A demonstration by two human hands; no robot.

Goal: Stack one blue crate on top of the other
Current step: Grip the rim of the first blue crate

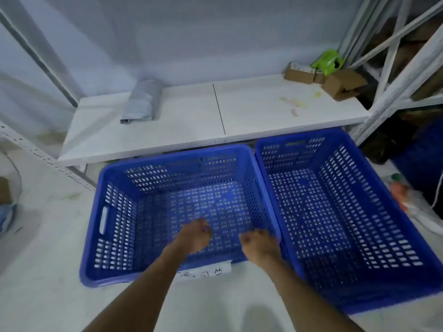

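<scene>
Two empty blue perforated crates stand side by side on the pale floor, touching along their inner walls. The left crate [96, 236] has a white paper label on its near wall. The right crate [388, 212] sits slightly farther right and forward. My left hand [195, 236] hovers over the left crate's inside, fingers curled, holding nothing. My right hand [260, 244] is by that crate's right wall near the front corner, fingers curled; whether it touches the rim is blurred.
A low white shelf board [191, 121] runs behind the crates, with a rolled grey bag [141, 101] on it and cardboard boxes [335, 82] plus a green packet [327, 61] at its right end. White metal racking [395, 87] stands at right. Clutter lies on the floor at right.
</scene>
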